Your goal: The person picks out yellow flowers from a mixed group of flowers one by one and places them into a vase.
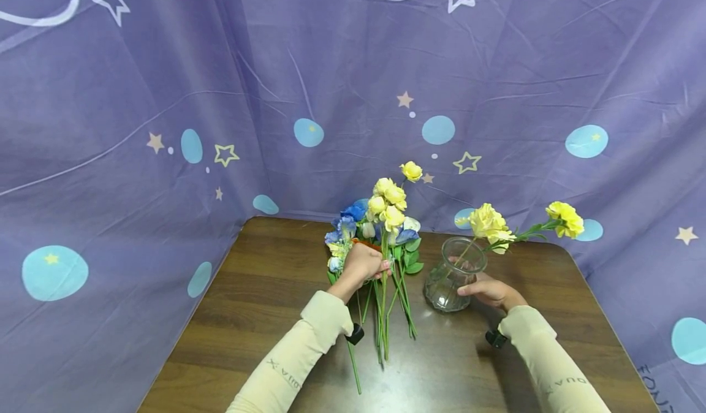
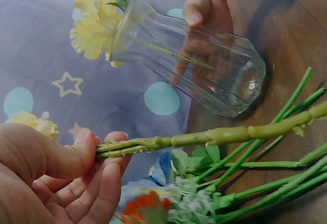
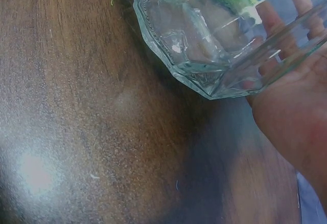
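My left hand [image 1: 364, 263] pinches the stem [image 2: 230, 134] of a spray of yellow artificial flowers [image 1: 391, 201] between thumb and fingers. Its blooms stand above the hand, and the stem runs down toward me. My right hand [image 1: 489, 291] holds a clear glass vase [image 1: 441, 291], thumb in front and fingers round the far side. In the right wrist view, those fingers show through the faceted glass near the vase's base [image 3: 204, 75]. Inside the vase leans a stem with yellow blooms [image 1: 488, 222]; another yellow bloom [image 1: 566, 220] sticks out to the right.
Under and behind my left hand lies a pile of artificial flowers, with blue blooms [image 1: 347, 223], an orange bloom [image 2: 145, 207] and green stems [image 1: 407, 306] pointing toward me. The wooden table [image 1: 265, 278] meets a purple patterned cloth [image 1: 342, 64] at the back and sides.
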A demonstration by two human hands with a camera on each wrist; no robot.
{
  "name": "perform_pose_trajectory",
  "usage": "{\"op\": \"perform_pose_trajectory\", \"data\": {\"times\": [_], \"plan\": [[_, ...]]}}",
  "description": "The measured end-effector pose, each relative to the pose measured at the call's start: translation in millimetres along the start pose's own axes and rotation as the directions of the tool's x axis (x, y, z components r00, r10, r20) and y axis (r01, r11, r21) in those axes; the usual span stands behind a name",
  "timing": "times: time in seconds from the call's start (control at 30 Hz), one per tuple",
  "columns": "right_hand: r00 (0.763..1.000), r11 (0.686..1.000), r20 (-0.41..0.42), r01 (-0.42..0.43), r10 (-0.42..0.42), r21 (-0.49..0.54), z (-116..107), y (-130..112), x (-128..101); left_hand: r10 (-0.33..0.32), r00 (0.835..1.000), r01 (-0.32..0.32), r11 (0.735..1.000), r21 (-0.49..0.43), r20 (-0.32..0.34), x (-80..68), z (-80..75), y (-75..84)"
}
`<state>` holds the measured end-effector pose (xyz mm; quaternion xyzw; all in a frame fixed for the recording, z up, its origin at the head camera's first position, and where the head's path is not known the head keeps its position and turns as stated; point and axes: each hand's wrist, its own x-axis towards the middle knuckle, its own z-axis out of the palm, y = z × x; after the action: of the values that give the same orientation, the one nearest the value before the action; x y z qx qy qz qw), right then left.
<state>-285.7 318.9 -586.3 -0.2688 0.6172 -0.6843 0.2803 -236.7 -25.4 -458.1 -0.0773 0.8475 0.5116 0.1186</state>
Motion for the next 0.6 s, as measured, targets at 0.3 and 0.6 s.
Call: {"op": "perform_pose_trajectory", "data": {"times": [0.3,0.6], "plan": [[1.0,1.0,-0.003,0.004,-0.004,-0.005,-1,3,0,0.051,0.998,-0.05,0.998,0.038,-0.024,2.9,-1.4,12.4],[1.0,1.0,0.006,-0.005,0.005,-0.012,-2,3,0,0.108,0.994,-0.108,0.993,0.039,-0.008,6.7,-3.1,10.9]]}}
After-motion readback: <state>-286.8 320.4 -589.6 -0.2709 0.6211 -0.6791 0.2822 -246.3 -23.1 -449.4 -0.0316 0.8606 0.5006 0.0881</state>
